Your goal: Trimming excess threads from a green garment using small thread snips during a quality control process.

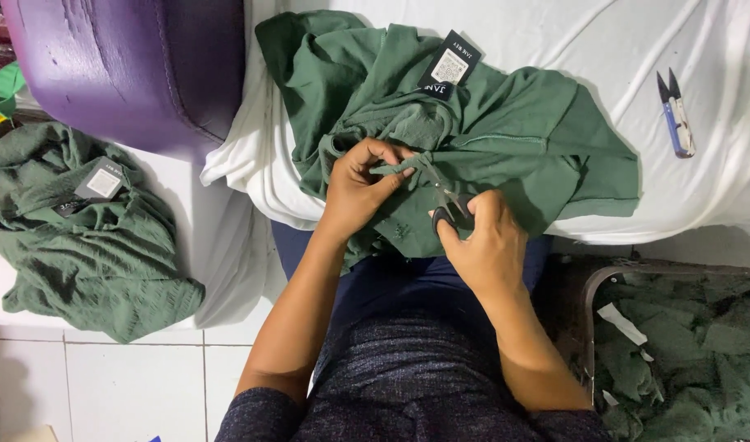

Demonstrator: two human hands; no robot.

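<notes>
The person's lap, in dark knit and blue cloth, fills the lower centre. Above it, a green garment [506, 131] with a black hang tag [449, 65] lies on a white sheet [719, 49], its lower edge over the lap. A second green garment [80, 237] lies on the tiled floor at left, and a basket [592, 286] of green cloth stands at right. The left hand [359, 184] pinches a strip of the garment; the right hand [485, 241] grips small scissors [453, 205] beside it. Blue-handled thread snips [676, 115] lie well apart.
</notes>
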